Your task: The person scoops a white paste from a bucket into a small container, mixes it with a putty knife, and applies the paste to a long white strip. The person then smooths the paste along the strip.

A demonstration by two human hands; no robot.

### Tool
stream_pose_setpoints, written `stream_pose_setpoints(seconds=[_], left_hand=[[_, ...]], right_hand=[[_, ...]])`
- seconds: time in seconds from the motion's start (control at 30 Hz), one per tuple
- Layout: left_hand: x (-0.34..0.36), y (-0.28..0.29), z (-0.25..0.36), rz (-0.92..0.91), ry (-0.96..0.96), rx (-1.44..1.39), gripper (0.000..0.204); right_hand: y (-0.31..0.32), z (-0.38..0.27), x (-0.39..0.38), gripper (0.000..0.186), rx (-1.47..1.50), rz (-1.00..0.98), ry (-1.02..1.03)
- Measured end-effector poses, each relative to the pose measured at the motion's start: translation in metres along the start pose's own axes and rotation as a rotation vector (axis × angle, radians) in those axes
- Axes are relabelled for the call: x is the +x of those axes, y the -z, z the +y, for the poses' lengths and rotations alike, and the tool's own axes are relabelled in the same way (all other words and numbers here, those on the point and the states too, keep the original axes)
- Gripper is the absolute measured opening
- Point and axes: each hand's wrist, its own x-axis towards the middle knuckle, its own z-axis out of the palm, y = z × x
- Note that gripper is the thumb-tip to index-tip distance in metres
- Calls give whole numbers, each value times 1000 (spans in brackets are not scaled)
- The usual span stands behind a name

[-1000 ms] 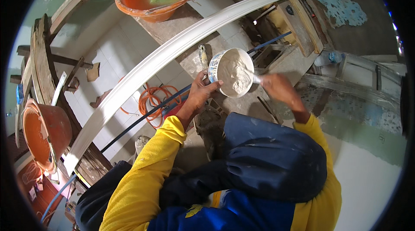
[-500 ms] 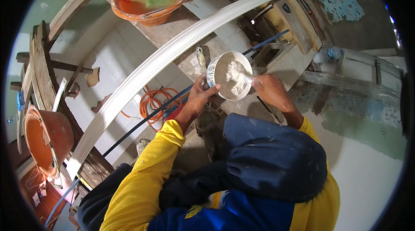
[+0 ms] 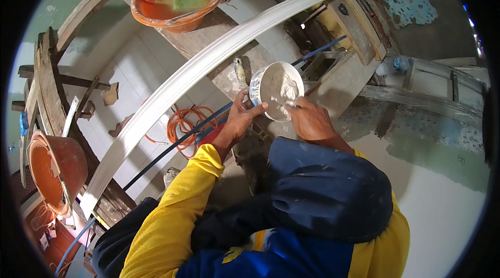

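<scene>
My left hand (image 3: 240,119) grips the left wall of a round white tub (image 3: 255,86), its thumb over the rim. White paste (image 3: 289,89) lies in the tub, heaped toward its right side. My right hand (image 3: 312,122) is closed at the tub's lower right rim, around a paste-smeared stirring tool whose shape is mostly hidden by the fingers and paste. A small tool with a worn handle (image 3: 239,70) lies on the plank just left of the tub.
A long white moulding (image 3: 208,62) arches across beyond my hands. An orange bucket (image 3: 140,12) of murky water with a green sponge-like block stands on the plank (image 3: 219,20). Another orange bucket (image 3: 78,161) is at left. An orange hose (image 3: 179,127) lies coiled below.
My right hand has moved left and slightly down along the tub's rim, and the paste has shifted inside. The left hand keeps its hold.
</scene>
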Motion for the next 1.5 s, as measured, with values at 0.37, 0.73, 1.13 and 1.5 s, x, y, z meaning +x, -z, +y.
stream_pose_setpoints(seconds=[0.37,0.73,1.13,1.5], left_hand=[[6,8,5,-66,-48,46,75],[3,8,9,-50,-17,114,90],[16,6,34,60,124,192,79],[9,16,16,72,125,46,56]], right_hand=[[34,-3,13,26,154,84,-17],[25,18,22,27,-45,-6,36],[59,20,38,25,-164,-108,217],[2,112,18,25,-71,-15,8]])
